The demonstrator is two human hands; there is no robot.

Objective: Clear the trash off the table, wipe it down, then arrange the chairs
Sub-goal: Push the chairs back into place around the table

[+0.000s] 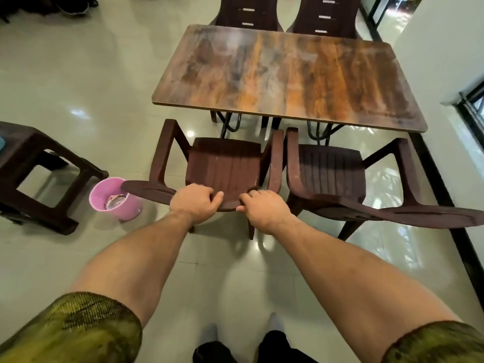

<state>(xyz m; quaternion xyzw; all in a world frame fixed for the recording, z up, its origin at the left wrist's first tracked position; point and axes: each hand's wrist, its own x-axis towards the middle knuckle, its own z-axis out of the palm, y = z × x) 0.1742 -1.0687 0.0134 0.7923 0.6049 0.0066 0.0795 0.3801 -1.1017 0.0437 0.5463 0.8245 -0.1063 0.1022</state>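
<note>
A dark brown plastic armchair (225,163) stands in front of me, facing the wooden table (288,74). My left hand (193,203) and my right hand (264,208) both grip the top edge of its backrest, fingers curled over it. A second brown armchair (332,174) stands right beside it on the right, its seat close to the table's near edge. Two more brown chairs (248,11) (327,14) stand at the table's far side. The tabletop is bare and shows streaks.
A pink bin (115,200) with wrappers inside stands on the floor left of the gripped chair. A brown stool (39,169) is further left. A white wall runs along the right, close to the table and the right chair.
</note>
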